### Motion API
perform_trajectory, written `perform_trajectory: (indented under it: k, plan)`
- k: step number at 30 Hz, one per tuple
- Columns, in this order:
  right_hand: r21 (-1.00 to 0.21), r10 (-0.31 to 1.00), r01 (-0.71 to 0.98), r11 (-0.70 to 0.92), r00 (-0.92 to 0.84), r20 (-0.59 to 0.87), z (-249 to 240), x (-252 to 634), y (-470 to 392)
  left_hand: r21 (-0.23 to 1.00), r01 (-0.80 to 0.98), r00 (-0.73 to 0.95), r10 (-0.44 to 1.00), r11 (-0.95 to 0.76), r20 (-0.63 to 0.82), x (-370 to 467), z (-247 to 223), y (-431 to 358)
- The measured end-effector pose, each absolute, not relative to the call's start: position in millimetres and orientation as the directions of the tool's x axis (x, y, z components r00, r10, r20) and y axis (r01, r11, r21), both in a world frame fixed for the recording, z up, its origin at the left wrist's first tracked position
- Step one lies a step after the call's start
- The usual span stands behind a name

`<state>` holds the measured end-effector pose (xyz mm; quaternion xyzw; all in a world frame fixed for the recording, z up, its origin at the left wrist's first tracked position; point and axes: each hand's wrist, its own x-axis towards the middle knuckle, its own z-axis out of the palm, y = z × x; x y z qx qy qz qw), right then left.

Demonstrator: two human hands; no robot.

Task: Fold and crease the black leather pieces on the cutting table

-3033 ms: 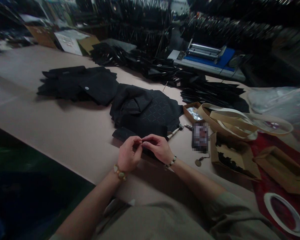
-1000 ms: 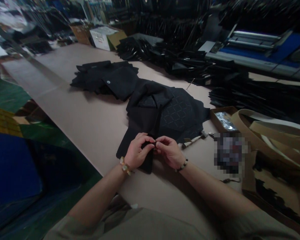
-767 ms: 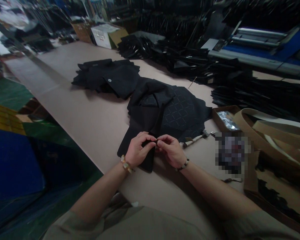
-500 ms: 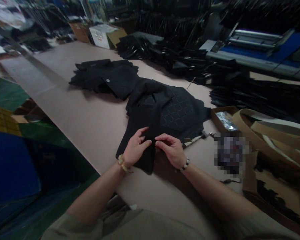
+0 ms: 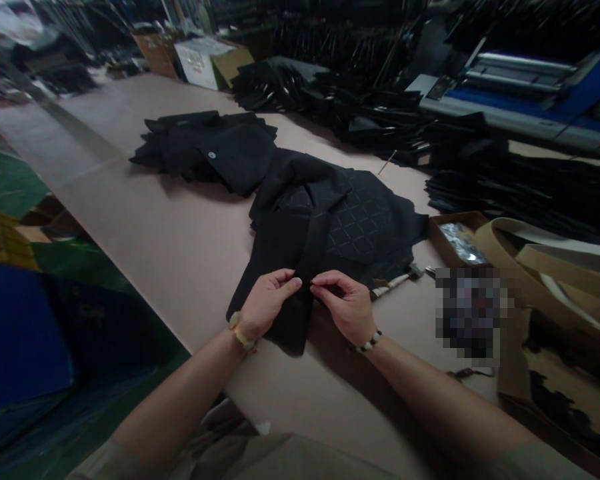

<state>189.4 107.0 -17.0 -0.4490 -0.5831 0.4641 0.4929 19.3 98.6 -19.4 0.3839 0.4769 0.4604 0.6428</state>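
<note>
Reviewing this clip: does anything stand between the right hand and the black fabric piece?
Nothing visible does: the right hand's fingertips are right at the edge of the black fabric piece. The left hand is beside them, not between.

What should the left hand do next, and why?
Perhaps the left hand could gently pinch the black fabric piece to steady it: its thumb and forefinger look slightly apart, while the right hand seems pinched shut at the fabric's edge.
</note>
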Motion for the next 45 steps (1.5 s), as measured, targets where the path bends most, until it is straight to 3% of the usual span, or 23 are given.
perform_trajectory:
  k: [6, 15, 26, 33, 35, 37, 39, 42, 44, 45]
  plan:
    - [-0.978, 0.975, 0.065, 0.200, -0.110, 0.193, -18, 189, 108, 0.939, -0.200, 0.084, 0.959, 0.281, -0.269, 21, -21, 99]
    - [-0.961, 0.969, 0.143, 0.238, -0.096, 0.226, -14, 189, 108, 0.978, 0.030, 0.120, 0.971, 0.205, -0.207, 18, -17, 99]
    - [-0.987, 0.987, 0.121, 0.103, -0.134, 0.087, -10, 193, 114, 0.974, 0.220, 0.132, 0.988, 0.048, -0.078, 15, -8, 98]
    - [-0.995, 0.973, 0.093, -0.039, -0.225, -0.060, -9, 198, 122, 0.885, 0.392, 0.158, 0.967, -0.249, 0.202, 13, -9, 95]
    - [-0.990, 0.960, 0.136, -0.019, -0.274, -0.056, -9, 200, 124, 0.815, 0.453, 0.172, 0.932, -0.362, 0.319, 12, -11, 95]
    - [-0.969, 0.953, 0.219, 0.114, -0.300, 0.044, -7, 204, 127, 0.727, 0.511, 0.195, 0.885, -0.459, 0.422, 12, -13, 95]
    - [-0.858, 0.910, 0.343, 0.382, -0.304, 0.283, -2, 209, 129, 0.628, 0.567, 0.230, 0.835, -0.533, 0.501, 13, -14, 93]
    - [-0.429, 0.659, 0.521, 0.738, -0.422, 0.622, 5, 219, 130, 0.462, 0.639, 0.330, 0.762, -0.615, 0.557, 16, -11, 88]
    - [-0.180, 0.493, 0.530, 0.828, -0.539, 0.683, 7, 224, 129, 0.338, 0.679, 0.399, 0.715, -0.651, 0.575, 18, -8, 84]
    - [-0.118, 0.443, 0.514, 0.850, -0.574, 0.689, 7, 226, 128, 0.280, 0.694, 0.425, 0.692, -0.663, 0.584, 19, -6, 83]
